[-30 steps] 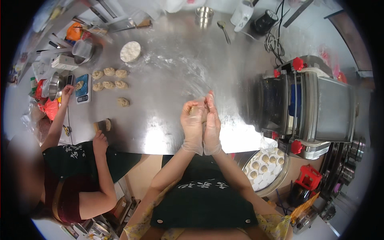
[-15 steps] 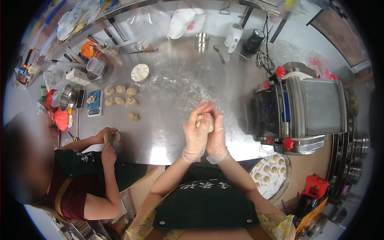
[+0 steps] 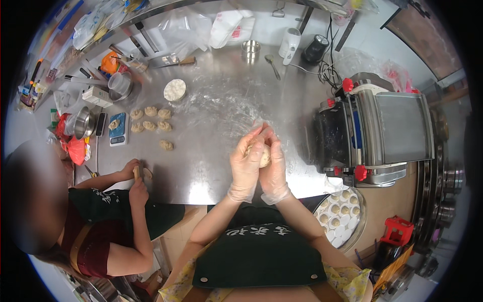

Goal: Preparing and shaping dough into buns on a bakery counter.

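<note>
A pale, rounded dough ball [image 3: 264, 157] is cupped between my two hands, above the floured steel table. My left hand [image 3: 244, 163], in a clear plastic glove, curls around its left side with the thumb over it. From the other side my right hand [image 3: 274, 168], gloved alike, wraps it, and the fingertips of both hands meet at the far end. Much of the dough is hidden by the fingers. To the left, several rough dough lumps [image 3: 150, 125] lie in loose rows, and another lump [image 3: 114, 124] sits on a small kitchen scale [image 3: 118, 137].
A co-worker's hands [image 3: 136, 178] hold a scraper and dough at the left table edge. A white round dish [image 3: 174, 90] stands farther back. At right is a large steel machine [image 3: 392, 128] with red knobs. Below it, a round tray [image 3: 358, 232] holds dough balls on white papers.
My fingers have shifted around the dough ball, and my left thumb now lies across it. The co-worker's hands have moved slightly at the scraper.
</note>
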`<state>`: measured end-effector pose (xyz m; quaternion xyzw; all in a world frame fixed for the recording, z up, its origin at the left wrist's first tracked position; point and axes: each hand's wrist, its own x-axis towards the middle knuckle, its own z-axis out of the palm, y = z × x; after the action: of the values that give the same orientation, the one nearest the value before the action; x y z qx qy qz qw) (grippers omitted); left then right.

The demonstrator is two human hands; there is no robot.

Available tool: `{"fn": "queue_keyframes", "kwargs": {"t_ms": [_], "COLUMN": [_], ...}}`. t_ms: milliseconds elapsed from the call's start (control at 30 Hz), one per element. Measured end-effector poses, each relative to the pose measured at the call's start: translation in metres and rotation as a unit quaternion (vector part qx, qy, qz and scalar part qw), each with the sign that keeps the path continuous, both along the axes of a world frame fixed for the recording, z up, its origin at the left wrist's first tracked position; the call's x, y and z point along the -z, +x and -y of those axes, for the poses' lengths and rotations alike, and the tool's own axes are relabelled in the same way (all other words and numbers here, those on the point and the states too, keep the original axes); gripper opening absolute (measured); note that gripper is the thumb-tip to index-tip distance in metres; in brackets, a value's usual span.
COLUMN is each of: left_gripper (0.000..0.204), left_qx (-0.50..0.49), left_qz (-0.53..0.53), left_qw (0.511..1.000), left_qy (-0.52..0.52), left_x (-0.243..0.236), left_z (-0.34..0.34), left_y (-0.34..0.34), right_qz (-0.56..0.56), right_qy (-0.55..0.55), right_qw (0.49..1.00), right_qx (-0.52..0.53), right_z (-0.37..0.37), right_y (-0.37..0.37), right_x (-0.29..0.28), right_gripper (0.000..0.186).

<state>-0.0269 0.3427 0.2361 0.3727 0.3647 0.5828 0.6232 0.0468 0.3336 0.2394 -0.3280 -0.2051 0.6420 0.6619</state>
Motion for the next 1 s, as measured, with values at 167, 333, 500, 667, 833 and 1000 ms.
{"fn": "queue_keyframes", "kwargs": {"t_ms": [167,333,500,667,833,1000], "left_gripper": [0.069,0.049,0.034,0.069,0.058,0.049], "left_qx": [-0.025,0.044,-0.067,-0.038,0.043,0.005], "left_qz": [-0.498,-0.181,-0.084,-0.529,-0.22,-0.161], "left_qw": [0.823,0.976,0.994,0.789,0.973,0.987], "left_qy": [0.272,0.111,-0.018,0.31,0.062,-0.022], "left_x": [-0.02,-0.01,-0.014,-0.033,-0.001,-0.005], "left_z": [-0.007,-0.004,0.009,-0.013,0.001,0.003], "left_y": [-0.018,-0.012,0.015,-0.021,-0.002,0.001], "right_qz": [-0.053,-0.134,0.016,-0.174,-0.12,0.013], "right_qy": [-0.042,-0.067,-0.001,-0.118,-0.06,-0.028], "right_qw": [0.989,0.962,0.999,0.935,0.975,0.999], "right_qx": [-0.131,-0.228,-0.028,-0.285,-0.176,-0.028], "right_z": [-0.013,-0.017,-0.001,-0.026,-0.008,-0.004], "right_y": [0.03,0.027,-0.002,0.041,0.014,0.013], "right_x": [-0.006,0.006,-0.004,-0.013,0.004,-0.008], "right_gripper": [0.064,0.062,0.069,0.068,0.07,0.07]}}
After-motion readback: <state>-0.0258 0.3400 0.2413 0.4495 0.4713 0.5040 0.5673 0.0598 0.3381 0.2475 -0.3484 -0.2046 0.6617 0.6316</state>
